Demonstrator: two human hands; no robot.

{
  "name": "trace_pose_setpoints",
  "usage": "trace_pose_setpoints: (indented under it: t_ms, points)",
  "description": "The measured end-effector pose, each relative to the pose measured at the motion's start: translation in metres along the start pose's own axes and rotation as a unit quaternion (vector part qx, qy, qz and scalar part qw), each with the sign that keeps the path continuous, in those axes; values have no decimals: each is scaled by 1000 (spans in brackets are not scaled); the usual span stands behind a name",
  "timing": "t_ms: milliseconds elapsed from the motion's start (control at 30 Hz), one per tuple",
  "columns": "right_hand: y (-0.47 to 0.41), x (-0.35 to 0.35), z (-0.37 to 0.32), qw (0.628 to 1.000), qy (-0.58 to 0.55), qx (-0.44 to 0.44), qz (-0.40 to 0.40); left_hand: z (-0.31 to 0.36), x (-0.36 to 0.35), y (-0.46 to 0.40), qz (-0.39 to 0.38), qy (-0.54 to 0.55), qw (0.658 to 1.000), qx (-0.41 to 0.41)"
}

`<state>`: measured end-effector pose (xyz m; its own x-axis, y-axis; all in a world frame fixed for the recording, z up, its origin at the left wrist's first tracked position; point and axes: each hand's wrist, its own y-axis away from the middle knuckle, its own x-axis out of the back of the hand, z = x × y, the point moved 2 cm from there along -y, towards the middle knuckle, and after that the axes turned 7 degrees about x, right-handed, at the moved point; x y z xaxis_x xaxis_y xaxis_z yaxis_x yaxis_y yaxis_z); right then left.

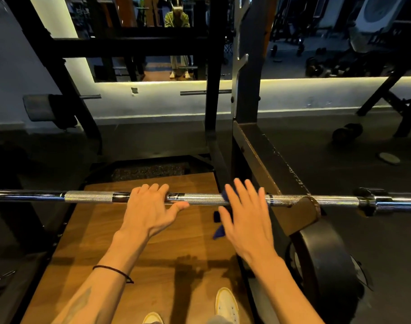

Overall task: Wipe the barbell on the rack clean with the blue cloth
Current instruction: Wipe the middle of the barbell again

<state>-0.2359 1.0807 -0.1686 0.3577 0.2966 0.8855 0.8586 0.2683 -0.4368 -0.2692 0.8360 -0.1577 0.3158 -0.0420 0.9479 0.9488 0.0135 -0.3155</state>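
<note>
While the left hand [150, 206] curls over the barbell [204, 199] resting on the rack [300, 213] and steadies it, the right hand [244, 213], fingers spread flat, presses the blue cloth [219, 231] against the bar; firmer wrap-around contact would likely wipe better.

Barbell [199, 199] lies across black rack [270, 157], shaft seated in brown hook [301, 212] at right. Below, wooden platform [139, 249] bears white shoes [226, 305]. On dark floor [340, 146]: dumbbell [347, 132], small round disc [389, 158].
</note>
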Motion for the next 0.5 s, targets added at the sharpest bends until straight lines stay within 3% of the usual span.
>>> trace_pose_setpoints:
  t_ms: [100, 200, 367, 500]
  points:
    - [1, 0, 1, 996, 20, -85, 12, 1, 0, 1, 8, -1, 1000, 0]
    - [-7, -1, -19, 995, 17, -96, 12, 4, 1, 3, 3, 1, 1000, 7]
    - [-11, -13, -63, 996, -24, 65, -50, 6, 2, 8, -11, -2, 1000, 23]
    - [-5, -13, -52, 986, 23, 155, -52, 7, 6, 13, -3, -1, 1000, 27]
